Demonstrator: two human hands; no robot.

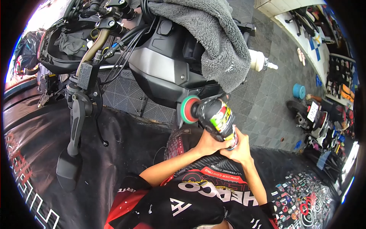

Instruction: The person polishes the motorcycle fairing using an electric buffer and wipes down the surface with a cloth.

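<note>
A black polisher (214, 114) with bright stickers is held in front of my body, its round green and red pad (188, 109) facing left, close to the lower edge of the motorcycle's grey and black panel (156, 65). My left hand (210, 143) is wrapped round the tool's body from the left side. On the right, my right hand (239, 147) grips the rear end of the same tool. Part of the fingers of both hands is hidden. A grey towel (225, 49) drapes over the motorcycle just above the tool.
Handlebar parts and a black lever (78, 122) stick out at the left. Behind them, a grey cloth (71, 42) lies in an open compartment. A blue roll (299, 91) and another motorcycle (314, 118) are at the right, near shelves (341, 76).
</note>
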